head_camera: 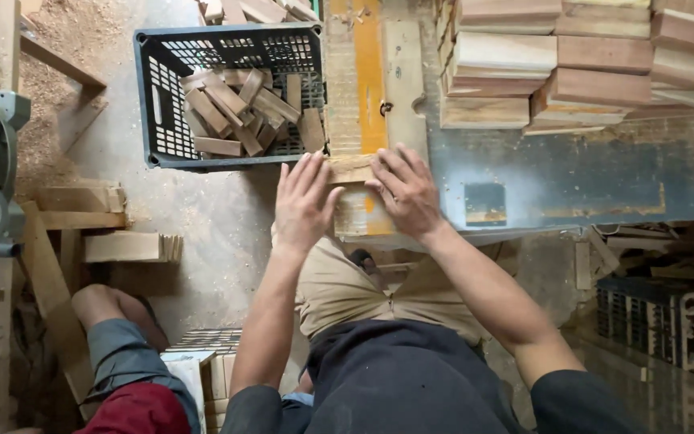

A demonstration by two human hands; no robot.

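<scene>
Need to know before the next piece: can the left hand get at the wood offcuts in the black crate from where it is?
Probably yes. The left hand rests on a small wood block at the bench edge, right beside the crate. The crate is open-topped, and nothing lies between the hand and the offcuts.

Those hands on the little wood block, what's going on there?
A person presses both hands on a small pale wooden block at the edge of a dusty blue workbench. The left hand lies flat beside and on it, the right hand covers its other end. A black plastic crate full of short brown wood offcuts sits just left, and stacked pale wooden planks lie behind. Another person's knee shows nearby.
</scene>
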